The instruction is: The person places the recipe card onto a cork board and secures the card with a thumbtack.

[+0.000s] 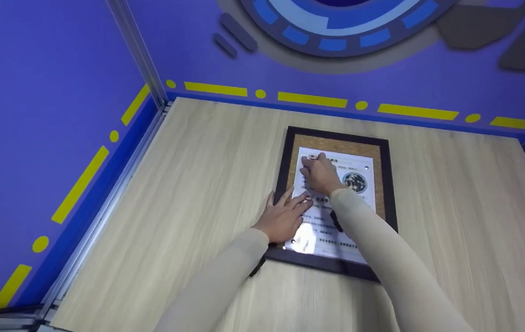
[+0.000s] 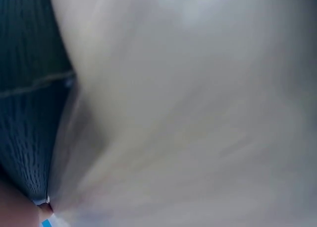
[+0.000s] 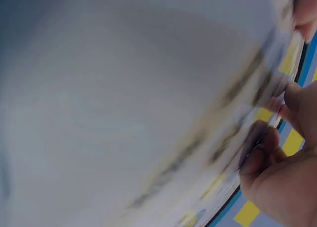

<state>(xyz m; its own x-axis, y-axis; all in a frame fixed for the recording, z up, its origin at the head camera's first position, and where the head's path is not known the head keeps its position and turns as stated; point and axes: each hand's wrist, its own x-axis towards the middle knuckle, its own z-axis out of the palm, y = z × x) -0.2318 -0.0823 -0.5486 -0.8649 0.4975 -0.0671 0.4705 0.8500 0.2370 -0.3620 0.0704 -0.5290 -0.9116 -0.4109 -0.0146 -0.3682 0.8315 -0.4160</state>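
Observation:
A glossy printed sheet (image 1: 336, 226) with text and a round picture lies over a dark-framed cork board (image 1: 382, 184). My left hand (image 1: 280, 220) rests on the sheet's lower left part and the frame beside it, fingers spread. Near the sheet's upper left corner, my right hand (image 1: 321, 175) bends its fingers down to the surface. In the right wrist view, curled fingertips (image 3: 262, 155) meet the sheet's glossy face; I cannot tell what is between them. A small pin (image 1: 366, 168) is at the upper right corner, and a dark dot (image 1: 293, 241) marks the lower left.
The board lies on a pale wood-grain table (image 1: 188, 184). Blue-purple panels (image 1: 59, 115) with yellow dashes stand along the left and back, joined by a metal post (image 1: 138, 46). Pale sleeve fabric fills most of the left wrist view.

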